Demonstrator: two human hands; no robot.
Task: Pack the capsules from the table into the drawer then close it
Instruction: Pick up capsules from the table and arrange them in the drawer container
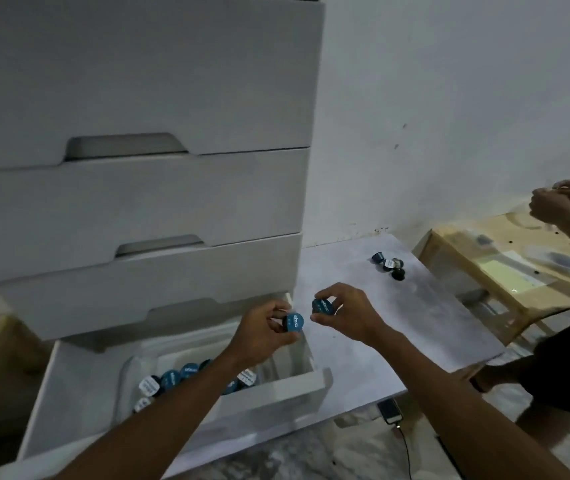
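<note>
My left hand [262,329] grips a blue-lidded capsule [293,322] above the right rear corner of the open bottom drawer [297,388]. My right hand [349,317] grips a second blue-lidded capsule [323,305] just right of the first, over the near end of the white table [425,317]. Inside the drawer lie several capsules [172,379] with blue or white lids, partly hidden by my left forearm. A small cluster of dark capsules [390,265] sits on the table's far part.
The white drawer cabinet [138,202] has three shut drawers above the open one. Another person's hands [560,202] work over a wooden table [519,268] at the right. A phone with a cable [392,412] lies on the floor.
</note>
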